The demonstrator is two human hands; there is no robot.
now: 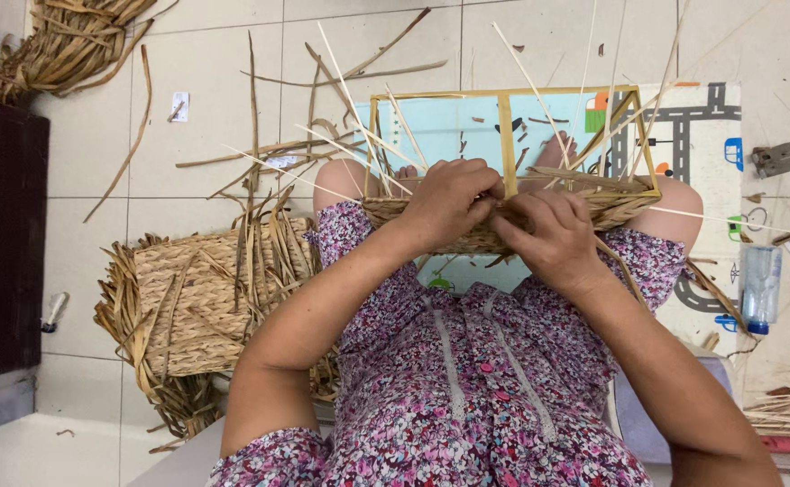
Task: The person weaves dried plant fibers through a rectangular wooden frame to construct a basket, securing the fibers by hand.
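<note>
Both grips were closed on the weave: our left hand point(449, 200) pinched the near band of the half-made basket point(503, 212) while our right hand point(553, 236) pressed a flat strand point(613, 263) into it just beside. The basket rested on our lap, its wire frame point(508, 135) tilted away toward the far side. By our judgement, only a low band of plaiting ran along the near edge; the frame above stood bare, with thin pale stakes point(359, 117) splaying up and out, so most of the walls remained to be woven. The material looked like dried grass, tan, flat and fibrous, tightly plaited where worked. On the tiled floor point(215, 54) to the left lay a finished woven mat point(192, 302) with ragged ends, with loose strands point(260, 153) scattered near. To the right stood a clear plastic bottle point(760, 287) on a printed play mat point(702, 135).
</note>
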